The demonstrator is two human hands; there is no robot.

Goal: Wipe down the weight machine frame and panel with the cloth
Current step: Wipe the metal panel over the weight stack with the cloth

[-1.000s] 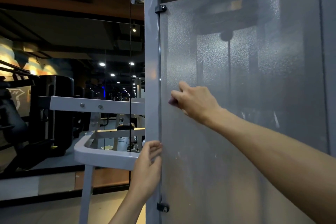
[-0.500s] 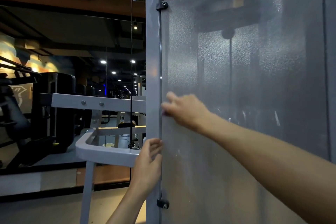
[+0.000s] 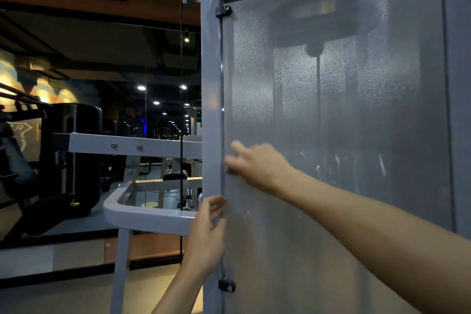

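1. Head view: the right hand (image 3: 257,164) lies against the frosted panel (image 3: 344,122) at its left edge, just beside the grey frame post (image 3: 210,84); its fingers (image 3: 235,146) curl inward, and whether a cloth is bunched beneath them I cannot tell, as none shows
2. The left hand (image 3: 207,232) rests on the post lower down, fingers loosely bent round its edge, steadying rather than wiping
3. Streaks (image 3: 336,163) mark the panel to the right of the hand, so that patch likely needs another pass
4. To wipe well, I judge: keep flat, even pressure, run long overlapping strokes along the seam, and go around the black clips (image 3: 224,10) without snagging
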